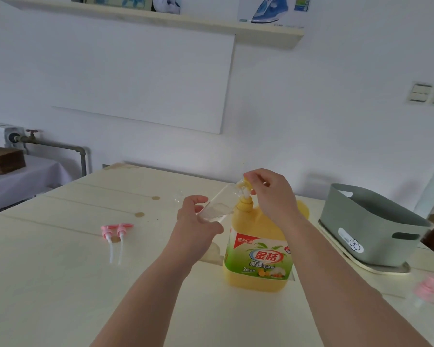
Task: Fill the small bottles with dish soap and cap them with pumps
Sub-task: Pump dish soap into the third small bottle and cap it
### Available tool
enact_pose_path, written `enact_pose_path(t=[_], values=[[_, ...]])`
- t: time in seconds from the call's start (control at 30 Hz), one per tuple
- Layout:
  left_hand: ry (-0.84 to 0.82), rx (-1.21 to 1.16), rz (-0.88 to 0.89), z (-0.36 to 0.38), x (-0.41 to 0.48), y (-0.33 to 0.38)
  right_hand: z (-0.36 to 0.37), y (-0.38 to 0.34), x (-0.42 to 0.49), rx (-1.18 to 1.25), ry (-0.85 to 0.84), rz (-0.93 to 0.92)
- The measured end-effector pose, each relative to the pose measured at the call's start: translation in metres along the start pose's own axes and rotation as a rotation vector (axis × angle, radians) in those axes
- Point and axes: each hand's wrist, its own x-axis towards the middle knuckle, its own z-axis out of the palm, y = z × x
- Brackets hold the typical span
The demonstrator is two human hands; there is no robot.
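A big yellow dish soap jug (257, 256) with a green label stands in the middle of the pale table. My right hand (271, 194) rests on the jug's yellow pump head (246, 184), fingers curled over it. My left hand (197, 219) grips a small clear bottle (219, 209), tilted with its mouth up against the pump's nozzle. Two pink pumps (117, 230) with white tubes lie side by side on the table to the left. Another pink pump on a bottle (430, 288) shows blurred at the right edge.
A grey-green plastic basket (371, 226) sits on a cream tray (361, 264) at the right. A second clear bottle (178, 196) lies faintly visible behind my left hand. A side table with a white cloth (18, 181) and a pipe stand at far left.
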Motion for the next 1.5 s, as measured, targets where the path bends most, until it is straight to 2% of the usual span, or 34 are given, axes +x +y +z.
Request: enact_pose_path(t=[0.33,0.67,0.87,1.5], values=[[-0.001,-0.060,0.031,-0.002,-0.007,-0.012,0.004,0.007,-0.003,-0.145,0.027,-0.046],[0.046,-0.102,0.043,0.000,-0.011,-0.010,0.000,0.004,-0.002,0.016,0.024,-0.072],[0.103,-0.036,0.085,-0.001,-0.012,-0.015,-0.002,0.004,-0.004,0.017,-0.015,-0.074],[0.126,0.035,0.091,-0.004,-0.009,-0.013,0.005,0.003,-0.009,-0.032,0.072,-0.088]])
